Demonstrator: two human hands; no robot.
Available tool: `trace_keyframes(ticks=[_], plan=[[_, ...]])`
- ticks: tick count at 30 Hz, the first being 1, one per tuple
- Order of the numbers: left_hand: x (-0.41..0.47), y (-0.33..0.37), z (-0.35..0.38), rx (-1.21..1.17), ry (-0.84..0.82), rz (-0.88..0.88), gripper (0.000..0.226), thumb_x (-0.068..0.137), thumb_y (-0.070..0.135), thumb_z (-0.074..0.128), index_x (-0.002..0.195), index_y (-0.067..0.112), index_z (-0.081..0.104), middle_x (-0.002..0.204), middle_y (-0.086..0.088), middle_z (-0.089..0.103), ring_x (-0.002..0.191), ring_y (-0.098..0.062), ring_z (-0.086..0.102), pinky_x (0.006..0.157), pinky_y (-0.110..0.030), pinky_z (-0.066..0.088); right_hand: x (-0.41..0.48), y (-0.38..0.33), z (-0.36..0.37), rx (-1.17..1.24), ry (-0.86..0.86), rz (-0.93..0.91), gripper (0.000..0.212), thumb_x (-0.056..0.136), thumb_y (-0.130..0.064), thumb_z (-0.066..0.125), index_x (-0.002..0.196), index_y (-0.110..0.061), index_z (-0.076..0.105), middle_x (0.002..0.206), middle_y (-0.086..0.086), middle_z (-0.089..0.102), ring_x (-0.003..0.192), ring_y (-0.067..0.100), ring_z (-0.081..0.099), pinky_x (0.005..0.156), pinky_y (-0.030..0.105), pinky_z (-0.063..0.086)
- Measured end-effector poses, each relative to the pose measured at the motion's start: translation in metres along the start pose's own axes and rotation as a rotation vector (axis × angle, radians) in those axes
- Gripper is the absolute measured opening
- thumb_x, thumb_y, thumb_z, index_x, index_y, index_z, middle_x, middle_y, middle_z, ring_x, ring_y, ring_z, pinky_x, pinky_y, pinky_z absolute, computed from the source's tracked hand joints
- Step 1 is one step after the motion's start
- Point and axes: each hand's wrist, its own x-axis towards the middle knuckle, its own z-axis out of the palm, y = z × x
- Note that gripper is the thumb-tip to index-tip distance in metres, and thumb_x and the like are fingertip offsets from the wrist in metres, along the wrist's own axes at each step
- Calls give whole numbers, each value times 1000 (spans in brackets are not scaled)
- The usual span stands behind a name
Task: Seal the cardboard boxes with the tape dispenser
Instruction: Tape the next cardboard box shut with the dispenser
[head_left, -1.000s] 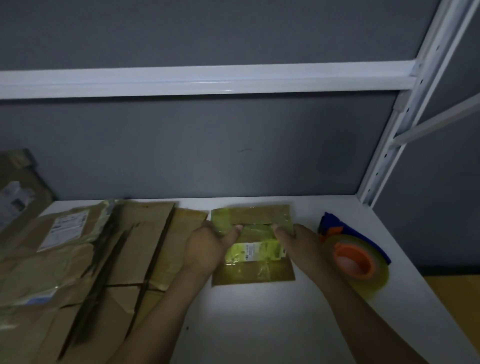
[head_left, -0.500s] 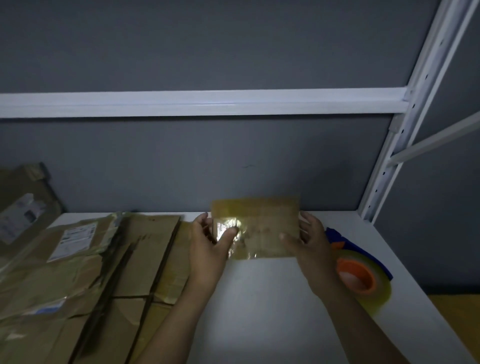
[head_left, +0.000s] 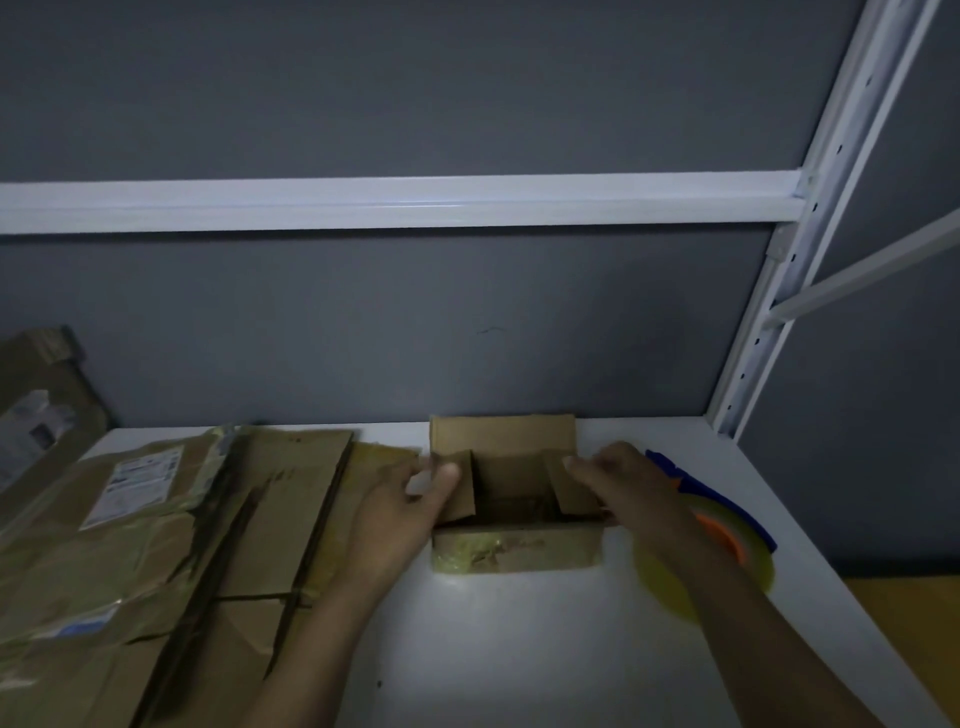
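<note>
A small brown cardboard box (head_left: 514, 553) stands on the white table (head_left: 519, 649) with its top open and its back flap upright. Old yellowish tape clings to its front wall. My left hand (head_left: 395, 514) grips the left side flap, thumb over the flap's edge. My right hand (head_left: 634, 488) holds the right side flap the same way. The tape dispenser (head_left: 727, 525), blue with an orange core and a yellowish roll, lies on the table just right of the box, partly hidden behind my right wrist.
Several flattened cardboard boxes (head_left: 156, 545) with labels cover the table's left side. Another box (head_left: 36, 410) leans against the grey back wall at far left. A white shelf upright (head_left: 779, 291) rises at the back right corner, by the table's right edge.
The box was lying flat, was lifted and turned in both hands, and now stands on the table with its open top up. Both hands shifted onto the side flaps.
</note>
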Motion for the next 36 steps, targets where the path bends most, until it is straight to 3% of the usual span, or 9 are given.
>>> trace_keyframes(ticks=[4, 8, 12, 17, 21, 24, 28, 32, 36], plan=[[21, 26, -2, 279, -89, -66, 101, 66, 74, 67, 149, 30, 28, 145, 1, 47, 127, -21, 49, 96, -31, 44, 2, -13, 6, -239, -48, -116, 70, 80, -45, 70, 130, -18, 29, 113, 0, 50, 92, 16, 56, 57, 24, 43], [33, 34, -5, 552, -220, -83, 109, 70, 67, 69, 153, 29, 10, 139, -2, 47, 121, -21, 50, 90, -31, 47, 6, -10, 4, -221, 9, -192, 62, 86, -30, 65, 132, -23, 24, 95, 0, 51, 72, 11, 54, 51, 21, 40], [30, 40, -2, 591, -258, 49, 91, 82, 49, 63, 152, 28, 9, 104, 6, 58, 84, -10, 56, 61, -22, 45, 6, -8, -2, -246, 16, -348, 29, 97, -18, 47, 124, -23, 39, 85, -3, 52, 67, 6, 50, 54, 18, 37], [30, 26, -18, 285, -179, 70, 56, 98, 32, 42, 149, 45, 22, 106, -1, 68, 86, -17, 64, 78, -32, 51, -7, 6, -21, 22, -112, -337, 29, 102, -16, 35, 104, -28, 61, 110, -16, 56, 109, 10, 54, 86, 18, 45], [25, 20, -17, 66, -188, 131, 45, 102, 14, 33, 109, 44, 65, 108, 9, 64, 92, -23, 63, 80, -39, 54, -15, 22, -38, 284, -404, -271, 46, 86, -5, 57, 118, -38, 60, 127, -14, 53, 115, 16, 53, 89, 23, 48], [21, 14, -21, 15, -258, 89, 23, 97, 48, 42, 102, 43, 64, 102, 20, 64, 94, -10, 62, 82, -38, 55, -14, 28, -38, 257, -504, -263, 65, 82, 9, 62, 123, -39, 54, 131, -18, 51, 113, 7, 56, 84, 22, 52], [14, 11, -28, 76, -457, 103, 55, 66, 50, 70, 118, 45, 50, 106, 16, 57, 76, -3, 58, 74, -22, 49, -10, 28, -30, 30, -288, -320, 42, 86, -26, 70, 120, -40, 50, 128, -16, 51, 116, 7, 51, 90, 24, 48], [10, 1, -15, 107, -309, 145, 76, 63, 28, 90, 121, 53, 48, 134, 19, 38, 115, -1, 47, 94, -16, 43, -5, 32, -16, -2, -145, -383, 45, 92, -28, 61, 130, -42, 41, 132, -18, 44, 125, 9, 44, 89, 19, 41], [-1, -10, -2, -103, -217, 72, 119, 61, 30, 90, 144, 57, 9, 141, 28, 30, 125, 5, 40, 101, -24, 41, -10, 39, 0, 287, -92, -343, 64, 92, -34, 59, 142, -46, 21, 124, -30, 41, 109, -5, 48, 76, 9, 46]])
